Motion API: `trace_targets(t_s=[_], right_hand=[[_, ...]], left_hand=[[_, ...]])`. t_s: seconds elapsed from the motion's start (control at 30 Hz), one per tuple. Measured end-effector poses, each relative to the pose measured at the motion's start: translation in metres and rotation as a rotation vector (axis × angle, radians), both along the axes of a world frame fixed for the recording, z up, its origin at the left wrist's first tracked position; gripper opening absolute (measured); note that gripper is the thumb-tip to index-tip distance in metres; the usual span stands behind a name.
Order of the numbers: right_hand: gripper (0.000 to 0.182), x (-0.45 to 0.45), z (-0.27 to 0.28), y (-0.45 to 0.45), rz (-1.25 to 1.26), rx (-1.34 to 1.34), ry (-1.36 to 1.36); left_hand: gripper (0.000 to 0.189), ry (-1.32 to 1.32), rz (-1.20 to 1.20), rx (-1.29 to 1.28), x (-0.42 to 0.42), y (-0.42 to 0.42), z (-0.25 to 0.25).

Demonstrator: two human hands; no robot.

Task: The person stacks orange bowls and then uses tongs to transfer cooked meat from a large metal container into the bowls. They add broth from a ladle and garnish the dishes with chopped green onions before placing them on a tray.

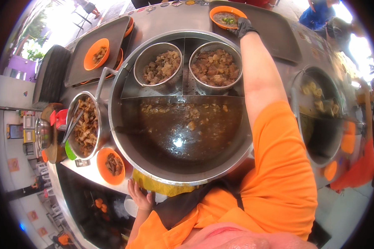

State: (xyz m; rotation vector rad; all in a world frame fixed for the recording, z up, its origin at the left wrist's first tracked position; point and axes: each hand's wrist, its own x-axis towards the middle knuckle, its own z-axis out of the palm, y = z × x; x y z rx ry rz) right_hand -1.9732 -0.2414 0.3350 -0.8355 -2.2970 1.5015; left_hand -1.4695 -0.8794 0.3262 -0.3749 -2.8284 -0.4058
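Note:
My right hand (245, 28), in a black glove, grips the near right rim of an orange bowl (213, 15). Broth and chopped green herbs fill that bowl, which is on or just over a brown tray (274, 34); which, I cannot tell. My left hand (141, 196) is bare and holds nothing, thumb apart from the fingers, at the counter edge near a yellow cloth-like item (162, 185). Between my arms stands a large round metal pot (120, 146) of brown broth. Two perforated strainer baskets (140, 73) (194, 76) of meat chunks occupy its divided far half.
To the left are a metal pot (103, 130) of meat with tongs (72, 129), an orange bowl (102, 168) of meat, and a tray (78, 62) carrying another bowl (90, 59). Another broth pot (318, 143) stands right. People (318, 15) are beyond the counter.

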Motion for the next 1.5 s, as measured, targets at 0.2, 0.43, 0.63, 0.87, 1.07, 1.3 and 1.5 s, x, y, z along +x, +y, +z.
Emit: trace_targets(t_s=[0.2,0.43,0.63,0.87,1.07,1.3,1.5], right_hand=[[0.033,-0.018,0.003,-0.01,0.069,0.124,0.02],[0.036,-0.019,0.001,-0.008,0.111,0.329,-0.013],[0.04,-0.017,0.013,0.0,0.243,1.054,0.02],[0.043,0.051,0.122,-0.09,0.685,-0.651,0.397],[0.042,0.268,0.244,-0.294,1.251,-0.44,-0.073],[0.057,0.413,0.18,-0.409,1.49,-0.196,-0.367],[0.05,0.488,0.14,-0.46,0.798,-1.032,-0.161]], left_hand=[[0.066,0.009,0.008,-0.002,0.001,0.0,0.0],[0.065,-0.001,0.001,0.013,-0.001,0.0,0.001],[0.064,-0.011,0.024,0.001,0.012,-0.007,-0.004],[0.079,0.094,0.203,0.419,-0.002,-0.011,-0.006],[0.042,-0.011,0.759,1.485,-0.048,-0.029,0.027],[0.044,-0.417,0.524,1.504,-0.044,-0.087,0.043],[0.051,-0.621,-0.104,1.287,-0.012,-0.057,0.123]])
